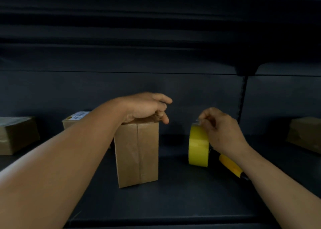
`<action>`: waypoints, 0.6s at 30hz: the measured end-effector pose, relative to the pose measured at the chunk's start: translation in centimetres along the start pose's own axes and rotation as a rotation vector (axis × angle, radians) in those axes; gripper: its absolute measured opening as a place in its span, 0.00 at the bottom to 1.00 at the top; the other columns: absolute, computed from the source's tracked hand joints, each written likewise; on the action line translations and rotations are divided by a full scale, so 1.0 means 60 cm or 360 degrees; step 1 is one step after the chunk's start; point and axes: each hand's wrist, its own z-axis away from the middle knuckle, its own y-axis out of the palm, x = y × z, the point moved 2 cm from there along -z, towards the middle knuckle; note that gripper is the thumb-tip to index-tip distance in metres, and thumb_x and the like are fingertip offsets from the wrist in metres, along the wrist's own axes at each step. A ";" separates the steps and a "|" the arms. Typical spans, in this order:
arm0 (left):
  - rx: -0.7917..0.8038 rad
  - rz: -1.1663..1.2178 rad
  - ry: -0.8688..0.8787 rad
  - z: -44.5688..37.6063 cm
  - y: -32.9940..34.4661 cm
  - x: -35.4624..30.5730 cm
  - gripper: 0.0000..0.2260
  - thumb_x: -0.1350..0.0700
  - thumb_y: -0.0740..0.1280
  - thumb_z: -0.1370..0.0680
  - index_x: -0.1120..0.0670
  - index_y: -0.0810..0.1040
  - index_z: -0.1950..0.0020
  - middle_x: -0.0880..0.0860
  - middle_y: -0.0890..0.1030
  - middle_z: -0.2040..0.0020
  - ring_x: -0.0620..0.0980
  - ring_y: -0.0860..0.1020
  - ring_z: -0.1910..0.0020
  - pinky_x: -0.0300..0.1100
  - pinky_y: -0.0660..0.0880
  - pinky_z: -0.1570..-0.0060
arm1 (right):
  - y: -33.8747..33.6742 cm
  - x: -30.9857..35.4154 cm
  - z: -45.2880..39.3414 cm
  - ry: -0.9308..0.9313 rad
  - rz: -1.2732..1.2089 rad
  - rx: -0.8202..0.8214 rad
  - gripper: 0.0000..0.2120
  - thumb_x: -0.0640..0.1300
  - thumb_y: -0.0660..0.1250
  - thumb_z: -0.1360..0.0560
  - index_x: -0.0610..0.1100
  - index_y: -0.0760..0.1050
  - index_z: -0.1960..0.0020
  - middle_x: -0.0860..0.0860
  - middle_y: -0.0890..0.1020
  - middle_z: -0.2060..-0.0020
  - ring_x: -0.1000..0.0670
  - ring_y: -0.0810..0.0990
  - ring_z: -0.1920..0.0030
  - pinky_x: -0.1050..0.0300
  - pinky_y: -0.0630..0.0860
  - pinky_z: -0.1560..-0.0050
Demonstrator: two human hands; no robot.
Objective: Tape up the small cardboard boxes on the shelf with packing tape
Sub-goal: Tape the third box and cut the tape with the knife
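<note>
A small brown cardboard box (138,154) stands upright on the dark shelf (173,202), its flap seam facing me. My left hand (147,107) rests on the box's top, fingers curled over the far edge. To the right a yellow roll of packing tape (198,147) stands on edge. My right hand (220,129) pinches the loose tape end at the top of the roll. A yellow and black handle (229,166) lies behind the roll, under my right wrist.
A taped box (17,135) sits at the far left. Another box with a white label (76,118) stands behind my left forearm. A further brown box (305,135) lies at the far right. A slotted shelf upright (242,98) rises behind my right hand.
</note>
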 end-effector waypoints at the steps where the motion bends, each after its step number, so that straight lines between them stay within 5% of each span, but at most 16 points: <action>1: 0.0006 -0.0008 -0.0002 0.000 0.000 0.000 0.17 0.59 0.57 0.18 0.49 0.69 0.30 0.53 0.85 0.53 0.49 0.80 0.45 0.38 0.74 0.45 | -0.002 0.001 0.000 0.0016 0.0024 0.0046 0.10 0.37 0.61 0.22 0.50 0.74 0.58 0.57 0.77 0.66 0.59 0.73 0.68 0.71 0.68 0.71; 6: 0.0011 -0.0048 -0.0002 0.000 -0.003 0.003 0.18 0.61 0.59 0.20 0.47 0.72 0.32 0.51 0.85 0.53 0.47 0.80 0.45 0.39 0.73 0.40 | -0.016 0.004 0.001 0.0156 0.0027 0.0285 0.15 0.38 0.60 0.21 0.52 0.78 0.61 0.54 0.80 0.63 0.56 0.76 0.66 0.72 0.70 0.71; 9: 0.0006 -0.0065 0.0000 -0.002 -0.003 0.005 0.18 0.62 0.61 0.21 0.47 0.73 0.34 0.51 0.84 0.52 0.45 0.81 0.47 0.41 0.73 0.40 | -0.027 0.010 0.005 0.0197 -0.0018 0.0407 0.14 0.40 0.60 0.21 0.53 0.79 0.60 0.49 0.83 0.58 0.51 0.80 0.57 0.65 0.74 0.59; 18: 0.0011 -0.0093 -0.0015 0.003 -0.001 0.002 0.17 0.61 0.62 0.21 0.46 0.74 0.35 0.50 0.83 0.49 0.43 0.80 0.49 0.34 0.73 0.52 | -0.057 0.010 0.007 0.0255 -0.0372 0.1012 0.07 0.42 0.65 0.23 0.51 0.81 0.52 0.57 0.82 0.49 0.58 0.78 0.44 0.65 0.71 0.43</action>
